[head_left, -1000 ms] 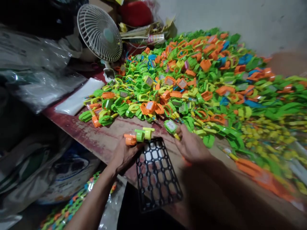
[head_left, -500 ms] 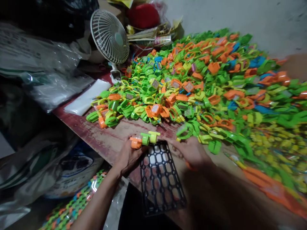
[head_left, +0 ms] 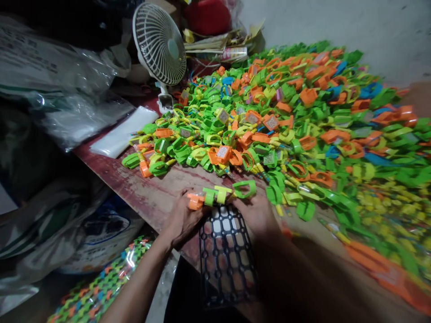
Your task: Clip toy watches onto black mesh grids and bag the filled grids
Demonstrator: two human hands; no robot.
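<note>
A black plastic grid tray (head_left: 217,253) tilts down toward me from the table's front edge. My left hand (head_left: 183,222) is closed on its upper left corner. Along the tray's far edge sit an orange toy watch (head_left: 195,201), a green one (head_left: 209,196) and a yellow one (head_left: 221,194). At the upper right corner, my right hand (head_left: 257,215) is closed on a looped green toy watch (head_left: 244,189), close beside the yellow one. Its fingertips are partly hidden.
A large heap of coloured toy watches (head_left: 215,139) covers the table (head_left: 134,181). Small yellow pieces (head_left: 387,211) lie at the right. A white fan (head_left: 160,45) and clear plastic bags (head_left: 124,132) stand at the left. Filled sheets of coloured pieces (head_left: 101,282) lie below.
My right hand has brought a green toy watch up to the tray's upper right corner, beside the yellow one. My left hand keeps its hold on the tray.
</note>
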